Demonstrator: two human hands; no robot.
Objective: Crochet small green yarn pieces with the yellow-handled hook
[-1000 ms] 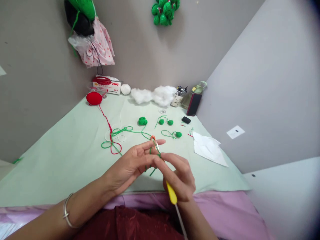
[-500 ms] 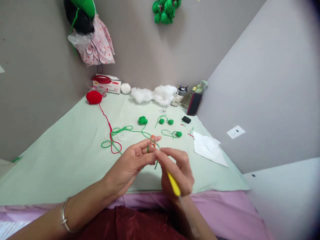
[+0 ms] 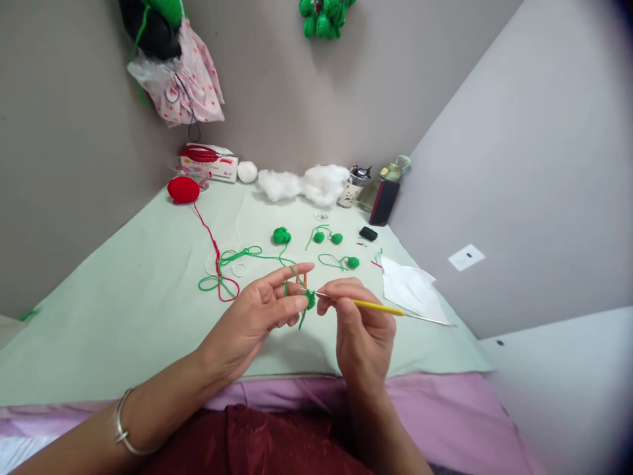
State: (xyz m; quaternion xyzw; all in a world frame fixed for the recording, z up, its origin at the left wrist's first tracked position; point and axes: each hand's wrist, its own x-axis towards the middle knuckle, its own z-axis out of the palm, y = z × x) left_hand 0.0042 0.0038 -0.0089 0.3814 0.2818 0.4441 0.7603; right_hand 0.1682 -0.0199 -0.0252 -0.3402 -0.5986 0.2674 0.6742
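My left hand (image 3: 270, 307) pinches a small green crochet piece (image 3: 310, 299) between thumb and fingers, its index finger stretched out. Green yarn (image 3: 291, 265) runs over that finger and back to a green yarn ball (image 3: 281, 235) on the table. Something orange (image 3: 301, 280) shows by the left fingers; its kind I cannot make out. My right hand (image 3: 363, 323) is closed around a crochet hook with a yellow handle (image 3: 378, 307). The hook's thin metal tip meets the green piece, and its rear end points right. A short green tail hangs below the piece.
On the pale green tabletop (image 3: 123, 316) lie small green crocheted balls (image 3: 353, 262), a red yarn ball (image 3: 183, 190) with loose strands, and white paper (image 3: 415, 290). White stuffing (image 3: 324, 185), a box (image 3: 222, 165), a pen cup (image 3: 350, 192) and a phone (image 3: 384, 203) stand along the back.
My right hand has turned, swinging the hook from pointing steeply down toward me to nearly level, its rear end now at the right. The green piece now shows more clearly at the left fingertips.
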